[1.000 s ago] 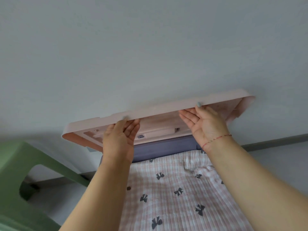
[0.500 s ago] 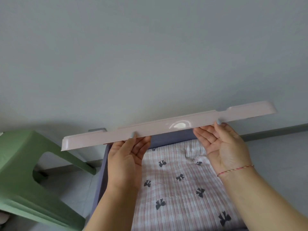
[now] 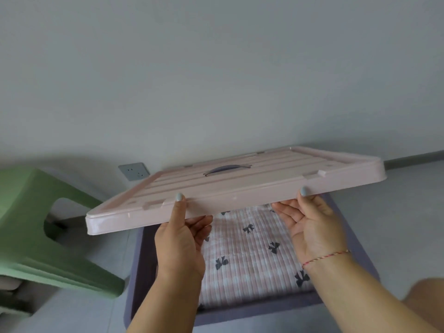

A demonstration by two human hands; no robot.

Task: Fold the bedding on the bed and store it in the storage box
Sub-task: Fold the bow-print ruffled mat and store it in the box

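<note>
Pale grey wall [image 3: 216, 68] and floor framed the scene, with a green stool [image 3: 36, 224] at your far left. Your left hand [image 3: 181, 239] gripped the pink lid [image 3: 240, 186] along its near edge, thumb on the rim, fingers beneath. That lid looked light and stiff, likely slick, so the long edge suited both hands. Below it sat the purple storage box [image 3: 134, 284] with the folded bedding [image 3: 249, 258] already inside. Your right hand [image 3: 312, 227] held the same edge further along, thumb over the rim
</note>
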